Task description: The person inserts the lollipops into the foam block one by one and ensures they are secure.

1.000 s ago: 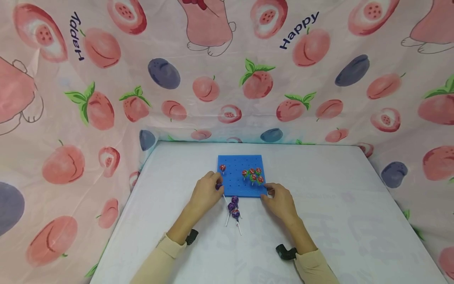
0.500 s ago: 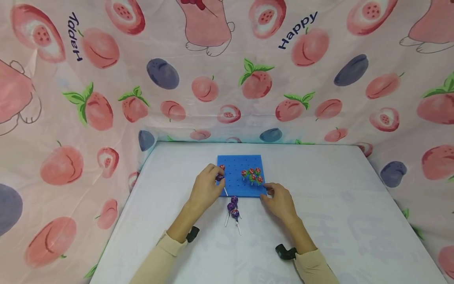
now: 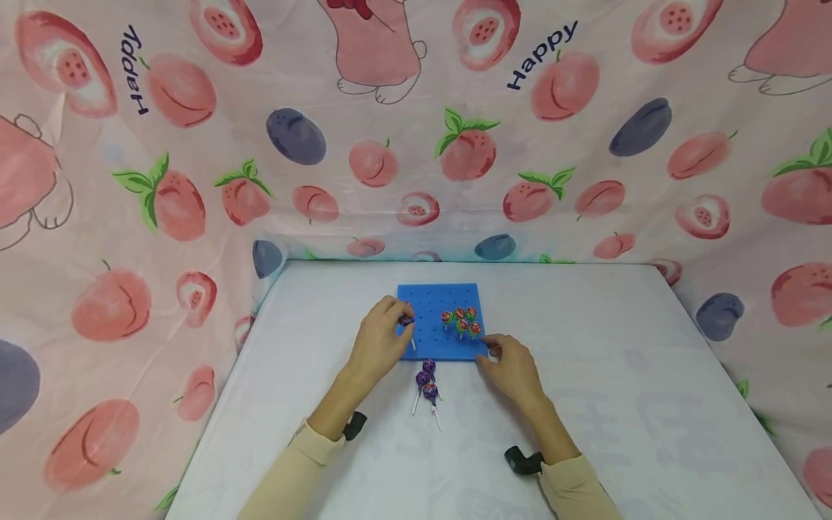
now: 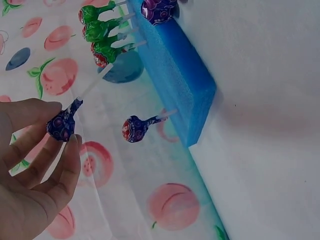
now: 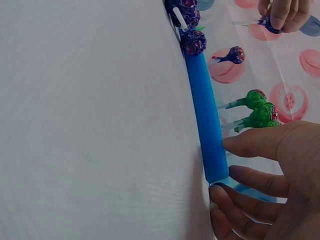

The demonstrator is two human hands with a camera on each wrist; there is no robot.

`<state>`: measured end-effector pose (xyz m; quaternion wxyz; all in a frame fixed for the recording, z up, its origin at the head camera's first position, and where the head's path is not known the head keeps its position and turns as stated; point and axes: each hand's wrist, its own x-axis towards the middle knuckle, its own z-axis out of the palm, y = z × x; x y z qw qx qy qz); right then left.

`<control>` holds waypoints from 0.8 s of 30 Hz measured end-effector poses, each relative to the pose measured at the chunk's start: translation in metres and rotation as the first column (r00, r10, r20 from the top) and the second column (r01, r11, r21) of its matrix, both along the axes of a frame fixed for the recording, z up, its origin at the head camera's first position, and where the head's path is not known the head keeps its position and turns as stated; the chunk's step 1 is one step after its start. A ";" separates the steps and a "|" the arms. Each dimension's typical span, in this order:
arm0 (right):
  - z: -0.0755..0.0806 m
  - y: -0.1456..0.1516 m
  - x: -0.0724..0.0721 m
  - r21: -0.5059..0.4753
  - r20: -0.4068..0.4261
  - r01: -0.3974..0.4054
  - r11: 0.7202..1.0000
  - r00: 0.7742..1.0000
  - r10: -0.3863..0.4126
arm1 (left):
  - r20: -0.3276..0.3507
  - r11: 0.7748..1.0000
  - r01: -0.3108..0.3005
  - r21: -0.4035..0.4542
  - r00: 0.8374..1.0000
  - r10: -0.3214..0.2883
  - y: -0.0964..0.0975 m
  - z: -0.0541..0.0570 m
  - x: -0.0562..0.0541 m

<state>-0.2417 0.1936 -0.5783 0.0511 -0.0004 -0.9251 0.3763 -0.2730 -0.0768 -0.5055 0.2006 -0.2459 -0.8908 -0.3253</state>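
The left hand [image 3: 377, 343] pinches a purple lollipop [image 4: 62, 125] over the blue foam block [image 3: 442, 300]; the right hand [image 3: 513, 368], fingers spread, steadies its near right corner.

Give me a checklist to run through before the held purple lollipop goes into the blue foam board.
1. Grip: left hand pinches the purple lollipop by its head, stick pointing toward the board. Ok.
2. Board steadied: right hand touches the near right corner of the blue foam board. Ok.
3. Stick over a free hole: cannot tell; the hand hides the tip in the head view.
4. Neighbour clearance: one purple lollipop already stands close by, apart from the held one. Ok.
5. Green-wrapped lollipops stand on the right side, out of the way. Ok.
6. Supply: loose purple lollipops lie on the table. Ok.
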 end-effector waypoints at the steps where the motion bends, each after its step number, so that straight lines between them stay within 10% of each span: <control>1: -0.001 0.000 0.000 0.001 0.002 -0.001 1.000 1.000 0.001 | -0.001 1.000 0.008 0.003 1.000 -0.008 0.000 0.000 0.000; 24: -0.003 0.003 -0.001 -0.003 0.001 0.004 1.000 1.000 -0.004 | -0.058 0.996 0.085 -0.014 0.995 -0.086 0.004 -0.004 -0.017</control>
